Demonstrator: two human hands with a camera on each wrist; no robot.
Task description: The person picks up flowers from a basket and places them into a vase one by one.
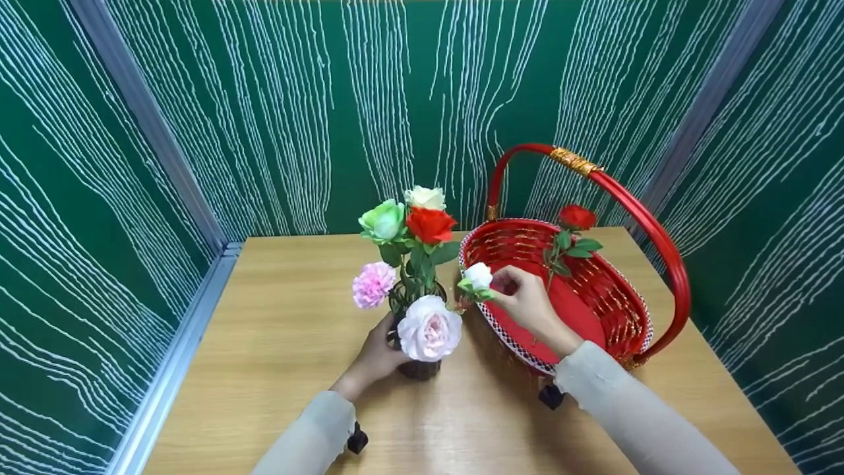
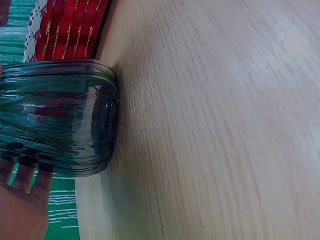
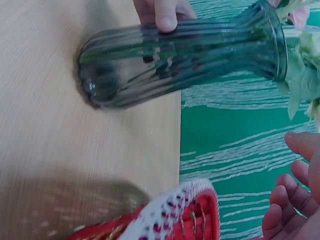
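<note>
A ribbed glass vase (image 3: 170, 57) stands upright on the table. My left hand (image 1: 377, 356) grips it round the body, thumb on one side and fingers on the other. Out of its mouth rise a green rose (image 1: 382, 221), a cream rose (image 1: 425, 198), a red rose (image 1: 432, 225), a pink carnation (image 1: 374, 285) and a large pale pink flower (image 1: 430, 328). A small white rose (image 1: 479, 276) leans out to the right. My right hand (image 1: 527, 303) is beside it, fingertips at its green leaves; the right wrist view shows spread, loosely bent fingers with nothing between them.
An oval red wicker basket (image 1: 623, 300) with a tall handle (image 1: 649, 224) stands right of the vase. Inside it another red rose (image 1: 577, 216) leans against the far rim. Green walls with white lines (image 1: 376, 99) enclose the wooden table (image 1: 277, 316).
</note>
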